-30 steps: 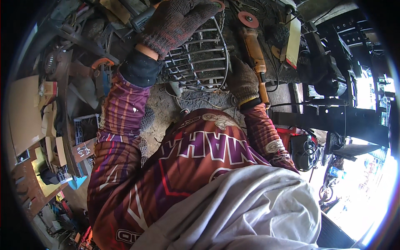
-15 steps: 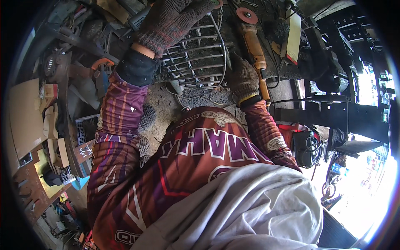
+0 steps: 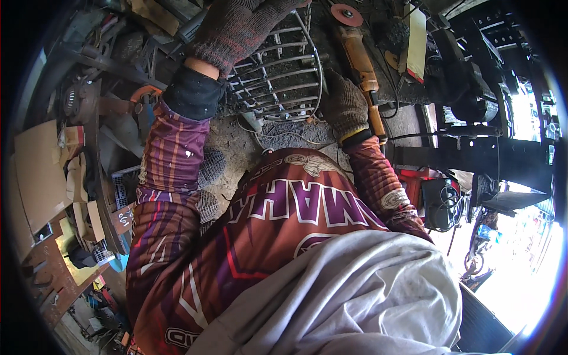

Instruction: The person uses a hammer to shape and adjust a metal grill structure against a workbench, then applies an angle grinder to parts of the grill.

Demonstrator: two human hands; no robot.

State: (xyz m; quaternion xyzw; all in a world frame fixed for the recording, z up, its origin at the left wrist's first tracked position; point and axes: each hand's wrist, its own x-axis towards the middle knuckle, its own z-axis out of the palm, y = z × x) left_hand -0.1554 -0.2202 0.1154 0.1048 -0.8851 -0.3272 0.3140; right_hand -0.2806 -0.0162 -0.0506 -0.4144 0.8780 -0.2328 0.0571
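One gloved left hand (image 3: 244, 34) overlaps the rack (image 3: 290, 74), the right hand (image 3: 345, 105) sits between it and the grinder (image 3: 359, 59), perhaps for steadiness; whether fingers grip, I cannot tell.

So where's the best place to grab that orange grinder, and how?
Probably the grinder's long body, coming from the near side with the right hand. The body slants toward the person, while the round pink disc sits at the far end, away from fingers.

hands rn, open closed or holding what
Left hand: gloved, at the metal grille; grip cannot be told.
Right hand: gloved, beside the grille; grip cannot be told.
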